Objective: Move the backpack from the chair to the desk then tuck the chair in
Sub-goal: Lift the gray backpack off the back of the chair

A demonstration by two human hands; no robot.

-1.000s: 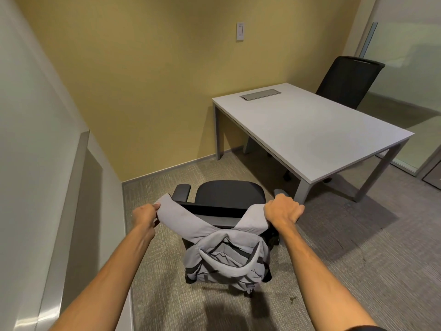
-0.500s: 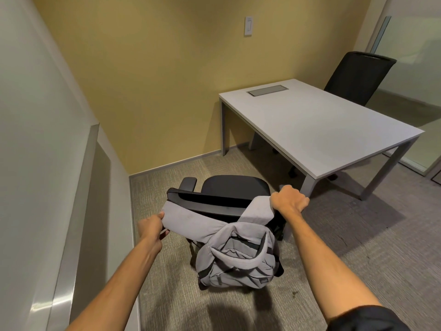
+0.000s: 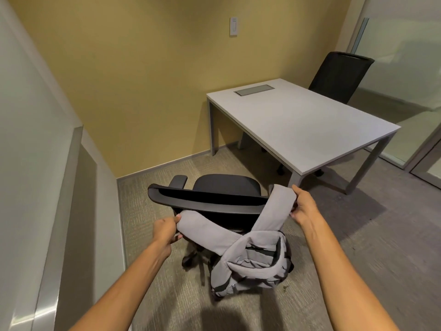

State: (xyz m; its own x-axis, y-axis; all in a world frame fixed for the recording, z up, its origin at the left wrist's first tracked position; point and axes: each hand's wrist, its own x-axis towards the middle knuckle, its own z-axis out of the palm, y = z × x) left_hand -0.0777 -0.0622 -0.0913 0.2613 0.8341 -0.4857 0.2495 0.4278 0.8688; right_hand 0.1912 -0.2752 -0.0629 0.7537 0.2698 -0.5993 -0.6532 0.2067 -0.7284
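A grey backpack [image 3: 253,266] hangs in the air behind the black office chair [image 3: 214,199], its body below the chair's backrest. My left hand [image 3: 165,229] grips the left shoulder strap just under the backrest's top edge. My right hand [image 3: 303,206] holds the right strap, lifted clear beside the backrest's right end. Both straps are off the backrest. The white desk [image 3: 298,125] stands to the right, beyond the chair.
A second black chair [image 3: 338,75] sits behind the desk's far side. A yellow wall lies ahead, a glass partition with a metal rail [image 3: 59,211] runs close on the left, and glass panels [image 3: 405,68] on the right. Carpet covers the floor around the chair.
Both straps have come off the chair's backrest. The backpack has swung right and toward me, and my left hand has dropped below the backrest's top.
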